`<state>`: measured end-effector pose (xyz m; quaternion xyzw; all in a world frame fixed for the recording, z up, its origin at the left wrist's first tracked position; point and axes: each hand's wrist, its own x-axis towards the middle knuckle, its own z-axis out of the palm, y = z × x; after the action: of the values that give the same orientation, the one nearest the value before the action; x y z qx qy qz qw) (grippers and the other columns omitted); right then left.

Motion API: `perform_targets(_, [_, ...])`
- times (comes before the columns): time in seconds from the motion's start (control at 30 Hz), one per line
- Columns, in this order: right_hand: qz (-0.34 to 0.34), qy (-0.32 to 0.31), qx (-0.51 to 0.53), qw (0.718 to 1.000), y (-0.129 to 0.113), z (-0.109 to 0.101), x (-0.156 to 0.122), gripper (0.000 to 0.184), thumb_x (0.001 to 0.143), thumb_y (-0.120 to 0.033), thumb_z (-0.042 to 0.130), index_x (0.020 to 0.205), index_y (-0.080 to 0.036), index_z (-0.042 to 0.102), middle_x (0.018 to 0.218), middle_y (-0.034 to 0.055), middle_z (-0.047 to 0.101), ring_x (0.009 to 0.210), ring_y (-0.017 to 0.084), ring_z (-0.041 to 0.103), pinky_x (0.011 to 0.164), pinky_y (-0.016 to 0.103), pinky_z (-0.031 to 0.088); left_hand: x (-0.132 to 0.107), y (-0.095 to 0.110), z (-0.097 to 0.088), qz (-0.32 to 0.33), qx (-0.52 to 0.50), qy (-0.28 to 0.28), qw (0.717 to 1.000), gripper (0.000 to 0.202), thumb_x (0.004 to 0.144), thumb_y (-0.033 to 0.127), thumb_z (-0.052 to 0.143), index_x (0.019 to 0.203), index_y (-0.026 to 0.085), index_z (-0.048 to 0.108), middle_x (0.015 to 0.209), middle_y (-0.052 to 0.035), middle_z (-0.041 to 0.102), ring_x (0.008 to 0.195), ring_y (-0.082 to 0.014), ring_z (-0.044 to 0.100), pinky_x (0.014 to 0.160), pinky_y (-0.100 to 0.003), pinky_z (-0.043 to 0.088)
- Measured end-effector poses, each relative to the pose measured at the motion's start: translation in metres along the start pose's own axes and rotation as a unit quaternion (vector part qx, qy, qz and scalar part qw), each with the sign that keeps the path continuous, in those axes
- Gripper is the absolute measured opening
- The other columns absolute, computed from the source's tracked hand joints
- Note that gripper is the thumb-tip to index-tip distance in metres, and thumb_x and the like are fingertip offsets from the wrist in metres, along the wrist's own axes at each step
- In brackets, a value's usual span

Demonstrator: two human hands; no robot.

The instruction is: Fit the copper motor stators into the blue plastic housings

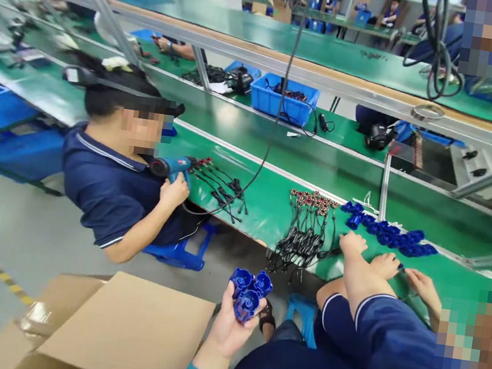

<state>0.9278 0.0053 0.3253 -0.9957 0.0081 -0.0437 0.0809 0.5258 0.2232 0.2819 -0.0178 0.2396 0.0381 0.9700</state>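
Observation:
My left hand [230,323] is closed around three blue plastic housings [249,298], round cups with their open ends up, held over the floor beside a cardboard box. My right hand [353,243] reaches over the green bench, its fingers bent inward; whether anything is in them is hidden. Just beyond its fingers lies a cluster of similar blue housings [388,232]. To its left, black cables [304,244] with small copper-coloured round ends [314,200] lie in a row. Close by on the right, a co-worker's two hands [424,288] hold a small dark piece.
An open cardboard box [130,321] stands at lower left. Across the bench [265,211], a seated co-worker holds a blue heat gun [175,167] over cables. A hanging cable [280,104] crosses the view. A blue bin [284,99] sits behind a metal-framed shelf [265,47].

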Motion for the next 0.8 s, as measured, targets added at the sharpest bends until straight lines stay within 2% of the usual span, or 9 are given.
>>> perform_targets(0.1, [0.065,0.02,-0.013,0.998,-0.037,0.023,0.004,0.044,0.096,-0.041,0.057,0.126,-0.01,0.055,0.125,0.0187,0.059,0.115,0.03,0.057,0.098,0.05,0.045,-0.003,-0.002,-0.01,-0.004,-0.021,-0.009,1.0,0.054,0.084,0.063,0.064,0.109,0.015,0.064,0.11,-0.0149,0.063,0.077,-0.0157,0.058,0.039,-0.016,0.033])
perform_targets(0.2, [0.105,0.049,-0.006,0.993,-0.049,0.021,-0.001,0.054,0.095,-0.043,0.056,0.129,-0.001,0.05,0.127,0.0315,0.053,0.122,0.039,0.051,0.098,0.053,0.041,0.001,-0.002,-0.016,0.006,-0.027,-0.012,1.0,0.054,0.086,0.064,0.061,0.113,0.017,0.063,0.115,-0.0149,0.063,0.078,-0.0162,0.06,0.04,-0.016,0.034])
perform_targets(0.3, [0.078,0.072,0.017,0.994,-0.075,0.009,-0.03,0.054,0.095,-0.05,0.053,0.129,-0.007,0.054,0.133,0.0285,0.051,0.126,0.04,0.047,0.1,0.052,0.04,0.014,0.004,-0.012,0.014,-0.021,-0.017,1.0,0.054,0.09,0.063,0.055,0.115,0.015,0.063,0.115,-0.0162,0.063,0.08,-0.0154,0.061,0.042,-0.015,0.037])
perform_targets(0.33, [0.019,0.06,0.037,0.997,-0.09,0.005,-0.046,0.051,0.095,-0.052,0.052,0.127,-0.011,0.058,0.132,0.0245,0.054,0.125,0.037,0.048,0.101,0.049,0.04,0.02,0.006,-0.009,0.016,-0.018,-0.015,1.0,0.055,0.092,0.062,0.052,0.114,0.013,0.063,0.113,-0.0168,0.063,0.08,-0.0147,0.062,0.042,-0.014,0.037])
perform_targets(0.4, [-0.205,-0.016,0.093,0.974,-0.122,-0.001,-0.089,0.045,0.095,-0.051,0.053,0.121,-0.016,0.063,0.125,0.0179,0.061,0.121,0.03,0.053,0.103,0.042,0.04,0.035,0.01,0.001,0.025,-0.011,-0.001,1.0,0.056,0.095,0.062,0.046,0.113,0.011,0.062,0.106,-0.0164,0.064,0.077,-0.0139,0.062,0.043,-0.014,0.038])
perform_targets(0.5, [-0.527,-0.156,0.142,0.823,-0.159,0.0,-0.164,0.054,0.089,-0.055,0.062,0.127,-0.018,0.06,0.126,0.013,0.061,0.118,0.026,0.054,0.105,0.04,0.04,0.057,0.013,0.016,0.053,0.008,0.04,0.998,0.048,0.099,0.056,0.043,0.113,0.014,0.061,0.091,-0.0102,0.065,0.071,-0.0133,0.062,0.042,-0.015,0.039])
perform_targets(0.57, [-0.587,-0.221,0.134,0.767,-0.169,0.005,-0.205,0.057,0.089,-0.057,0.061,0.131,-0.018,0.056,0.124,0.0128,0.061,0.114,0.025,0.056,0.103,0.04,0.043,0.069,0.012,0.024,0.085,0.02,0.046,0.995,0.041,0.1,0.05,0.043,0.117,0.018,0.062,0.092,-0.0076,0.067,0.074,-0.0145,0.065,0.049,-0.018,0.048])
perform_targets(0.67, [-0.53,-0.214,0.123,0.811,-0.169,0.012,-0.235,0.058,0.091,-0.052,0.062,0.135,-0.017,0.051,0.125,0.0142,0.059,0.114,0.026,0.055,0.1,0.043,0.044,0.084,0.011,0.032,0.1,0.037,0.025,0.994,0.04,0.099,0.047,0.045,0.123,0.02,0.062,0.108,-0.0089,0.069,0.093,-0.0195,0.068,0.074,-0.029,0.059])
perform_targets(0.8, [-0.464,-0.181,0.1,0.861,-0.169,0.007,-0.23,0.048,0.092,-0.041,0.061,0.134,-0.02,0.052,0.125,0.0126,0.057,0.114,0.027,0.051,0.098,0.043,0.043,0.1,0.009,0.047,0.065,0.048,-0.018,0.997,0.044,0.097,0.046,0.047,0.128,0.017,0.06,0.12,-0.012,0.068,0.111,-0.0249,0.065,0.096,-0.038,0.055])
